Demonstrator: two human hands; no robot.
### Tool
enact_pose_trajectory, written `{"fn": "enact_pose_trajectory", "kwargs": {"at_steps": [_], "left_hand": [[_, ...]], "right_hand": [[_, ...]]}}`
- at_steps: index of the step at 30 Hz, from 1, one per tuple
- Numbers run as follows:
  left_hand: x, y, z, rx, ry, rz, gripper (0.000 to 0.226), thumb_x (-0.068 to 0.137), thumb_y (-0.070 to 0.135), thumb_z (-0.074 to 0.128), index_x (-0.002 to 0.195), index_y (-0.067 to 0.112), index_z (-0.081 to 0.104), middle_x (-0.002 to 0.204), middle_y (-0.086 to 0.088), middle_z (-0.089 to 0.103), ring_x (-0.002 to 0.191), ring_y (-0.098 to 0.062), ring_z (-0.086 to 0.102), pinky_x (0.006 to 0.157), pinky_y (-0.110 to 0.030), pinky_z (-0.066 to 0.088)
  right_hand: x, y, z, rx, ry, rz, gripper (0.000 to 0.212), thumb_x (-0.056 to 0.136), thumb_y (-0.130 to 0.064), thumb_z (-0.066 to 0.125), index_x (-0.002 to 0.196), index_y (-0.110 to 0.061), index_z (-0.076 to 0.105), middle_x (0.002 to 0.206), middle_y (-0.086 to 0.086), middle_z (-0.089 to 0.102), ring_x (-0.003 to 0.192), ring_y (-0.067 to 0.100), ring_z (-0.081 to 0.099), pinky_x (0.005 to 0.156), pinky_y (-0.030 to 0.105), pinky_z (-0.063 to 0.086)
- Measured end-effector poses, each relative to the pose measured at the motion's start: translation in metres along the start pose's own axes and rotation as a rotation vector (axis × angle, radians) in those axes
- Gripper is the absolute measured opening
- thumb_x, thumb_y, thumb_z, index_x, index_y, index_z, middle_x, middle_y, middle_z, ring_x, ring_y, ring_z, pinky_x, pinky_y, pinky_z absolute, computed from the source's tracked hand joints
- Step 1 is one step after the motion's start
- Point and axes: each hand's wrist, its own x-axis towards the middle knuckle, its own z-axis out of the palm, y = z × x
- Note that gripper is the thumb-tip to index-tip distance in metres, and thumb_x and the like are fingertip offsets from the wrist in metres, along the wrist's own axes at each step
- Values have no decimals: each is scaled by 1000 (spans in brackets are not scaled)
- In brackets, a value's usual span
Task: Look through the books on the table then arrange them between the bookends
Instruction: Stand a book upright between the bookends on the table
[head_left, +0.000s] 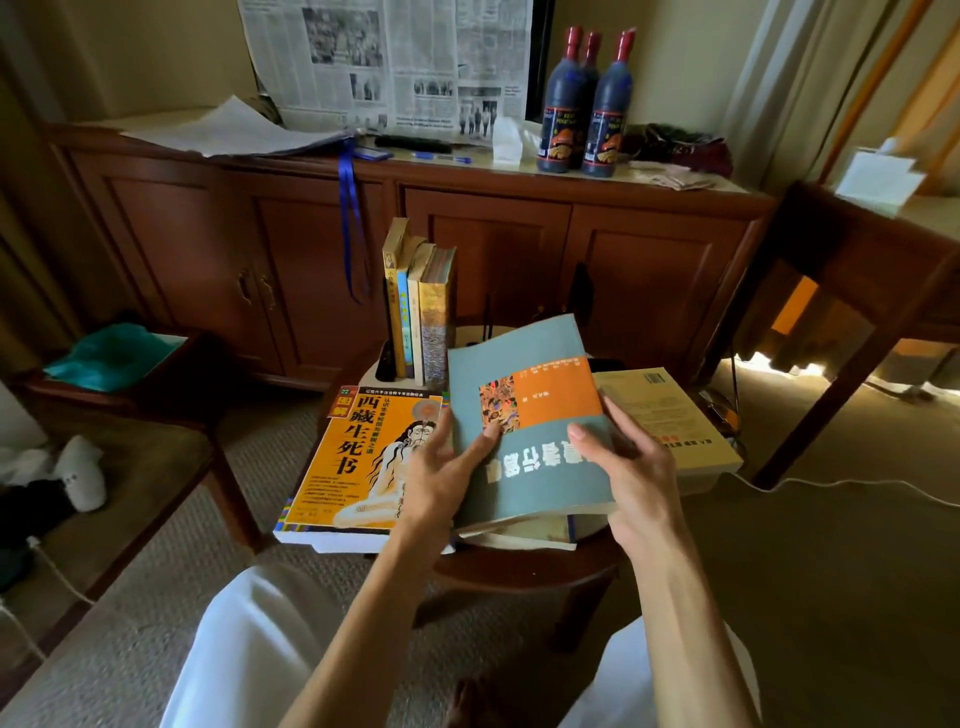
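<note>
A grey-green book (535, 483) with an orange band is held tilted above the small round table (519, 571). My left hand (441, 478) grips its left edge with the thumb on the cover. My right hand (631, 467) grips its right edge. Under it lies another book (519, 535). An orange-yellow book (358, 462) lies flat at the left, and a beige book (670, 415) at the right. Several books (418, 306) stand upright at the table's back against a black bookend (387, 358). A second black bookend (581, 291) stands to the right, behind the held book.
A wooden sideboard (467, 244) stands behind the table, with newspaper (389, 62), three dark bottles (587, 104) and pens on top. A chair with a teal cloth (111, 353) stands at the left, a dark wooden desk (857, 260) at the right. My knees in white are below.
</note>
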Motion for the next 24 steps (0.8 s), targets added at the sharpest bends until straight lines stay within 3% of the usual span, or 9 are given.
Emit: {"fn": "enact_pose_trajectory", "kwargs": {"at_steps": [4,7,9,13,15,16,19,22,24], "left_hand": [[-3,38,-26,157,153,171,89,76,29,86,152,27,40,110,-6,73,88,-27,76,80,-49,62],[2,59,-58,293,199,309,62,79,28,86,126,58,59,96,4,78,87,-23,77,82,-47,61],[11,63,-83,406,203,324,52,79,34,85,119,59,64,95,6,79,89,-22,77,85,-49,60],[29,55,-129,538,278,272,45,72,46,85,112,56,67,97,10,78,87,-15,76,86,-47,61],[35,50,-144,679,305,218,51,62,62,79,111,57,65,96,15,77,90,-11,75,88,-42,59],[37,48,-148,765,306,188,57,62,65,77,116,53,64,98,14,76,94,-13,73,91,-41,58],[42,49,-153,1051,326,151,56,82,58,71,132,38,57,110,5,74,111,-23,65,107,-44,39],[48,53,-147,1276,389,151,58,84,59,66,131,28,55,116,-4,71,117,-30,57,103,-46,28],[45,52,-131,1262,475,151,66,81,50,68,137,22,48,124,-13,63,122,-37,46,101,-46,29]], "right_hand": [[5,10,29,75,-33,13,52,79,-8,80,124,-30,66,108,0,76,98,25,73,79,45,61],[8,27,61,20,-70,-19,47,81,-13,80,120,-32,63,100,-11,75,92,6,72,70,21,58],[9,41,84,-42,-85,0,51,83,-17,79,127,-29,57,96,-19,69,81,-6,69,64,10,52],[13,65,118,-408,-173,-23,56,90,-36,71,139,-20,50,124,-3,61,99,6,61,81,14,49],[17,71,121,-666,-257,-71,47,95,-37,64,136,-16,54,120,-9,58,103,8,56,75,7,43],[20,72,120,-765,-284,-119,40,97,-37,62,129,-13,60,115,-9,59,101,8,57,74,8,44],[33,73,106,-904,-259,-237,29,97,-35,61,103,-9,71,97,0,72,85,16,68,71,27,57],[46,79,78,-1010,-74,-145,29,95,-37,63,108,-12,66,92,0,66,76,13,65,66,27,56],[56,91,54,-1146,80,-85,43,89,-49,65,115,-16,58,106,5,64,93,22,64,78,39,58]]}}
